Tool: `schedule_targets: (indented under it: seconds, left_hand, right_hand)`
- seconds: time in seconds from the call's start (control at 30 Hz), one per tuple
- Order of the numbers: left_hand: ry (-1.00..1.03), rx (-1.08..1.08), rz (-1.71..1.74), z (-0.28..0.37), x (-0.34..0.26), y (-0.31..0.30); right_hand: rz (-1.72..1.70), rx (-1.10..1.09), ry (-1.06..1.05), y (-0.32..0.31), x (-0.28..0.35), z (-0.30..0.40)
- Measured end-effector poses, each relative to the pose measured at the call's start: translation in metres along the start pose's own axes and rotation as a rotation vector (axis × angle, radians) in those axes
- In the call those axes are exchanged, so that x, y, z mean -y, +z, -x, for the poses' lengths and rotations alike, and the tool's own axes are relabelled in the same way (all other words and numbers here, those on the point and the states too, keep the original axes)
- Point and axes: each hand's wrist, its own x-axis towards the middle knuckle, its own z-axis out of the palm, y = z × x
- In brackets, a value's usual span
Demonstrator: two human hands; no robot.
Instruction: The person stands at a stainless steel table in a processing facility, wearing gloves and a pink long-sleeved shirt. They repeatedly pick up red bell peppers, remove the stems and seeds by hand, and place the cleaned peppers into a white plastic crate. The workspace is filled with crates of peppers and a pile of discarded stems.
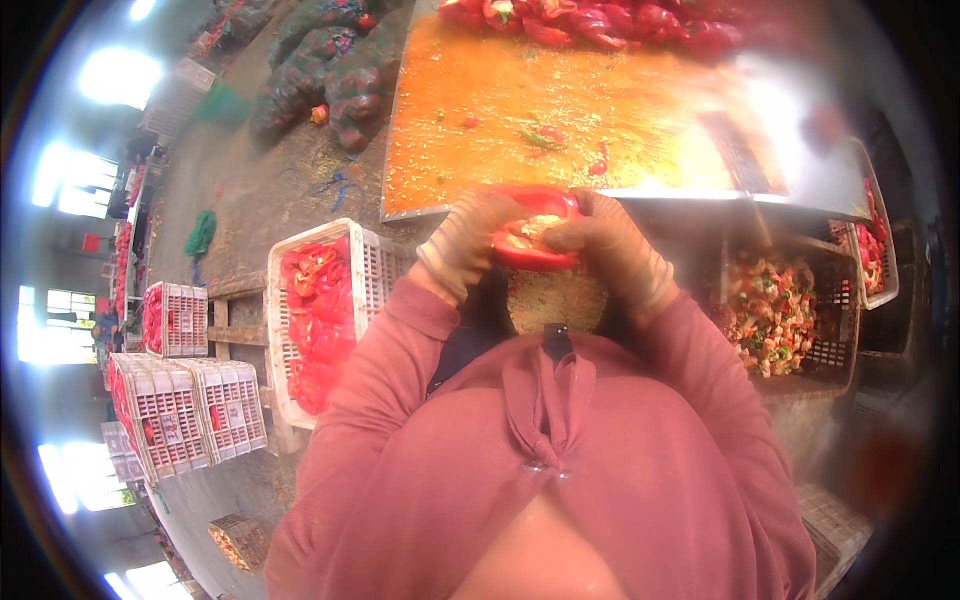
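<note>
Between my two gloved hands is a red bell pepper (536,259), split open with its pale core and seeds showing. My left hand (476,229) grips its left side. My right hand (611,232) has hold of the right side, the thumb reaching into the opening near the core. Just beyond the hands lies the near edge of a table (465,161) with an orange top, strewn with pale seeds and pepper scraps. A pile of red peppers (592,22) rests at its far end.
To the left stands a white plastic crate (358,285) of red peppers; more filled crates (169,420) are stacked beyond it. On the right a dark crate (836,322) contains pepper cores. Full mesh sacks (360,82) lie on the floor at the upper left.
</note>
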Motion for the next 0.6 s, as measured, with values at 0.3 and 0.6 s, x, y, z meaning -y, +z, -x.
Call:
schedule_targets:
  seconds: [0.3, 0.6]
  left_hand:
    - [0.218, -0.569, -0.645, 0.006, 0.057, 0.024]
    - [0.518, -0.816, -0.67, -0.004, 0.098, 0.025]
  right_hand:
    - [1.039, -0.483, -0.216, 0.013, -0.027, 0.031]
    - [1.595, -0.71, -0.784, 0.027, -0.056, 0.023]
